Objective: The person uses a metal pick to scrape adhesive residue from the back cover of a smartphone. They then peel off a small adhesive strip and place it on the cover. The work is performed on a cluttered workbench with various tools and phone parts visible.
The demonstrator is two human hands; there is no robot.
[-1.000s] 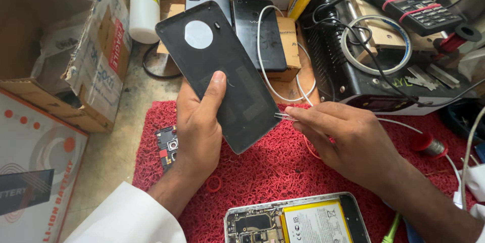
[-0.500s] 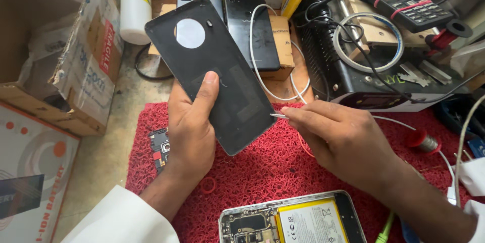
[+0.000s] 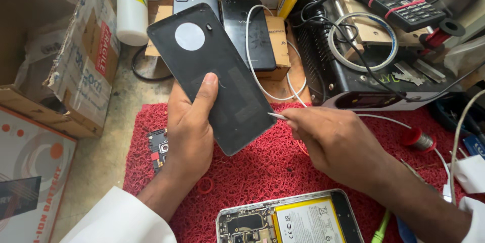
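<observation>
**Back cover held over the red mat**

Back cover [image 3: 214, 76], a matte black rounded slab with a pale round patch, was gripped in the left hand [image 3: 189, 132], thumb pressed across its face, above the red mat [image 3: 283, 167]. The right hand [image 3: 336, 144] pinched thin metal tweezers [image 3: 277, 116], tips touching the cover's edge. A slip of the tips could probably scratch or crack the thin panel. Below lay an opened phone [image 3: 288, 220], its battery exposed.
</observation>
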